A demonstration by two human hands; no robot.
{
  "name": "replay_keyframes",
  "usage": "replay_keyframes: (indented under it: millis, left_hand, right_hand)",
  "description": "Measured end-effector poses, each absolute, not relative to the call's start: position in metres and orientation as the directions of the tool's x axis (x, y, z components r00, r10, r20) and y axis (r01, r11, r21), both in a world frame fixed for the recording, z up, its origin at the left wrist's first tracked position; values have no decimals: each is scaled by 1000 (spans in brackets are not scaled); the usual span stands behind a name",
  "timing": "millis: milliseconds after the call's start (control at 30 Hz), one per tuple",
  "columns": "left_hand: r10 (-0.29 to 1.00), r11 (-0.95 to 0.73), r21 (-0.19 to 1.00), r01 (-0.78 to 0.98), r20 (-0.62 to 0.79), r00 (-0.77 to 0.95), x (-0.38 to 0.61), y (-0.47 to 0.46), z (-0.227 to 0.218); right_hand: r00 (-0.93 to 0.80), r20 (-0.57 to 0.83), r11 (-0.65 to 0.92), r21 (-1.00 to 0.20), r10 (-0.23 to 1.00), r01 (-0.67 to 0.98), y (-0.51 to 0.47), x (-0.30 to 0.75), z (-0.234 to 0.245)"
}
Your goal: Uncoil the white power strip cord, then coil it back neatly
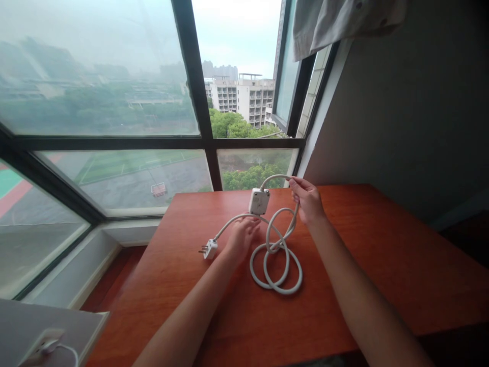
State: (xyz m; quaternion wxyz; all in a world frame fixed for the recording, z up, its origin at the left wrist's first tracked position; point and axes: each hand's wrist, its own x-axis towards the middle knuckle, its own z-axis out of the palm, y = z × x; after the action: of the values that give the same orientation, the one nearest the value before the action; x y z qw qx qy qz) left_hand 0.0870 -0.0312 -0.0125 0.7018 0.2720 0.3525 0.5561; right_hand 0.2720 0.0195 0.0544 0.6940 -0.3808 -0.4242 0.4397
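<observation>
A pale grey power cord (283, 291) lies in loose, crossing loops on the reddish-brown wooden table (336, 316). My right hand (307, 200) pinches the cord between thumb and fingers, raised over the far part of the table. From that grip the cord arches left to a white box-shaped socket end (259, 201), which hangs just beyond my left hand. My left hand (243, 235) has its fingers loosely apart, and the cord passes across their far side. To its left, the white plug (210, 248) points its metal prongs leftward.
Dark-framed windows (208, 143) rise behind the table, one pane swung open at the right. A light curtain (344, 23) hangs at the upper right, beside a dark wall (412, 117). A wall outlet (45, 347) with a white plug and cable sits at the lower left.
</observation>
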Motion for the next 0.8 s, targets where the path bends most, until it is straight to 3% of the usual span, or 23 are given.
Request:
replay_keyframes:
  millis: [133, 233, 400, 567, 800]
  left_hand:
    - [898, 382, 783, -491, -189, 397, 90, -39, -8]
    - [886, 284, 865, -413, -72, 458, 93, -45, -8]
    - [949, 104, 928, -357, 15, 315, 102, -47, -10]
    - [963, 192, 833, -519, -59, 261, 103, -44, -9]
    - [961, 265, 776, -572, -162, 225, 96, -36, -5]
  right_hand:
    - [342, 236, 361, -857, 909, -367, 17, 276, 52]
    - [381, 218, 376, -830, 899, -411, 16, 279, 51]
    - [353, 193, 359, -789, 915, -499, 10, 286, 46]
    - [240, 195, 301, -764, 951, -571, 5, 290, 38]
    - [148, 324, 349, -748, 934, -565, -10, 304, 39]
